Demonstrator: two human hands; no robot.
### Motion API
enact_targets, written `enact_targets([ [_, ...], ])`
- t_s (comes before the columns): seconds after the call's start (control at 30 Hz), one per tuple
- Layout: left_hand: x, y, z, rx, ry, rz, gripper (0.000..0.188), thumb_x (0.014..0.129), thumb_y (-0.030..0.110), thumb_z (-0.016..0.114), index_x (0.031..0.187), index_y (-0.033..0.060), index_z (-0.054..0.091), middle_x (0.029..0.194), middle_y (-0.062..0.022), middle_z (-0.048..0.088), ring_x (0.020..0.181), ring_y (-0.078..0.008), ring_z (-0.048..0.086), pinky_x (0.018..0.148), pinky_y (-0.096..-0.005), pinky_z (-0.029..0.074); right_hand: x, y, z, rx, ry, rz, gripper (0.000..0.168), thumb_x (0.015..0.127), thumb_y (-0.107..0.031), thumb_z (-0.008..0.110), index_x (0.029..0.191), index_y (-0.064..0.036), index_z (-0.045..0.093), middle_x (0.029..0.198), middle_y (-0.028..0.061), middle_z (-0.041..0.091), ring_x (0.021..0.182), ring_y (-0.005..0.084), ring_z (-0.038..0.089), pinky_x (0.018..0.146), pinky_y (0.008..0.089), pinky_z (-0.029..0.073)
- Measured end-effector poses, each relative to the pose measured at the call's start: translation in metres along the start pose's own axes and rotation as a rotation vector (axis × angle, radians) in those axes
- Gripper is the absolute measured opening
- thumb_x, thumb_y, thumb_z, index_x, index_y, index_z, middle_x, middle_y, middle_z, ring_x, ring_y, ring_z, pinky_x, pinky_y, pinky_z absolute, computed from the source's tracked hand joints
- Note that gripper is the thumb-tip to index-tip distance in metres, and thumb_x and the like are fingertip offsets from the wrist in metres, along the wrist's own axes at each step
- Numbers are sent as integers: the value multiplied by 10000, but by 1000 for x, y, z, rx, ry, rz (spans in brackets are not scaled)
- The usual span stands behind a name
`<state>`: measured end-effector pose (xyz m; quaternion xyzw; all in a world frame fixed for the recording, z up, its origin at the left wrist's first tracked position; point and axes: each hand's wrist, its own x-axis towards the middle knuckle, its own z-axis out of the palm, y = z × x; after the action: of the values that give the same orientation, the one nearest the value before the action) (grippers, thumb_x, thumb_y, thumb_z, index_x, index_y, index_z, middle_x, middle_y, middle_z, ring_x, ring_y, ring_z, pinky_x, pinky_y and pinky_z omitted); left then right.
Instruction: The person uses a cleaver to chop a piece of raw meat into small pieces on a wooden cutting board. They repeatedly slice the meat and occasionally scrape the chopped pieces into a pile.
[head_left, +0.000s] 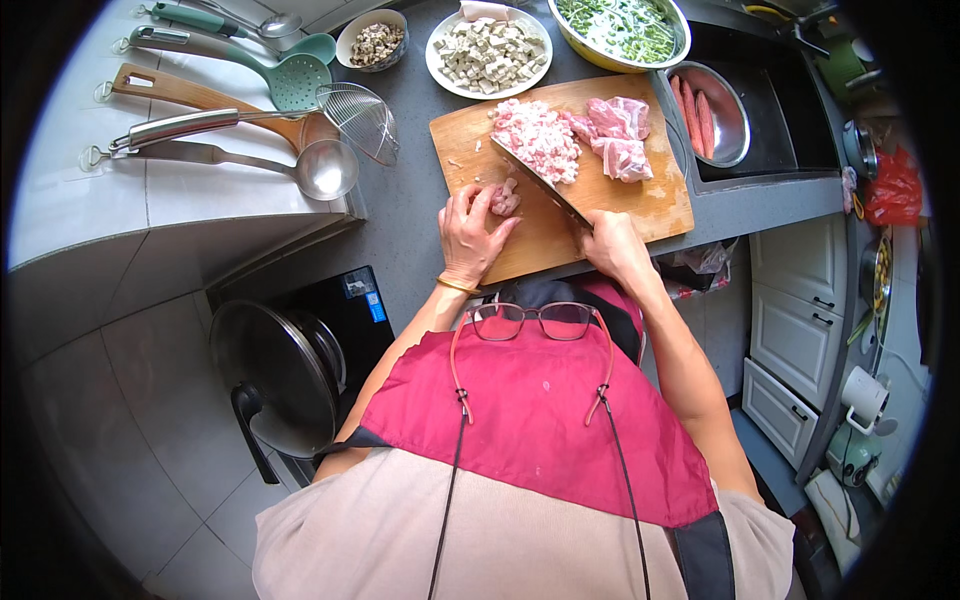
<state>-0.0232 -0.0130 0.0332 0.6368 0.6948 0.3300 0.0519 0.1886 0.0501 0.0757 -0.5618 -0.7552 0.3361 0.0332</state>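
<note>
A wooden cutting board (555, 225) lies before me on the grey counter. My right hand (616, 244) grips the handle of a kitchen knife (541, 182), its blade slanting up to the left beside a heap of diced pink meat (536, 139). At the board's left part my left hand (474, 229) has its fingers curled around a small piece of raw meat (505, 198), with thumb and fingertips at its sides. Larger raw meat pieces (619, 135) rest on the board's right part. A few small scraps lie near the left edge.
Beyond the board stand a plate of pale cubes (489, 56), a bowl of chopped food (376, 43) and a basin of greens (621, 30). Right, a metal bowl (731, 127) sits at the sink (795, 112). Utensils, including a ladle (327, 170), hang left; a lidded pan (274, 379) is lower left.
</note>
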Motion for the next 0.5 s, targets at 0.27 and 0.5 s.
enact_targets([
  [0.27, 2, -16, 24, -146, -48, -46, 370, 714, 169, 715, 1049, 56, 604, 963, -99, 591, 845, -298, 589, 724, -406, 473, -2, -4, 0, -7, 1, 17, 194, 779, -131, 545, 827, 30, 641, 805, 296, 606, 815, 440, 607, 750, 481, 493],
  [0.5, 9, 8, -5, 70, 1, 87, 390, 684, 207, 734, 1045, 111, 621, 963, -55, 574, 931, -233, 552, 806, -376, 397, -1, -3, -1, 16, -19, 33, 198, 780, -136, 546, 839, 25, 644, 808, 301, 606, 838, 437, 607, 756, 486, 491],
])
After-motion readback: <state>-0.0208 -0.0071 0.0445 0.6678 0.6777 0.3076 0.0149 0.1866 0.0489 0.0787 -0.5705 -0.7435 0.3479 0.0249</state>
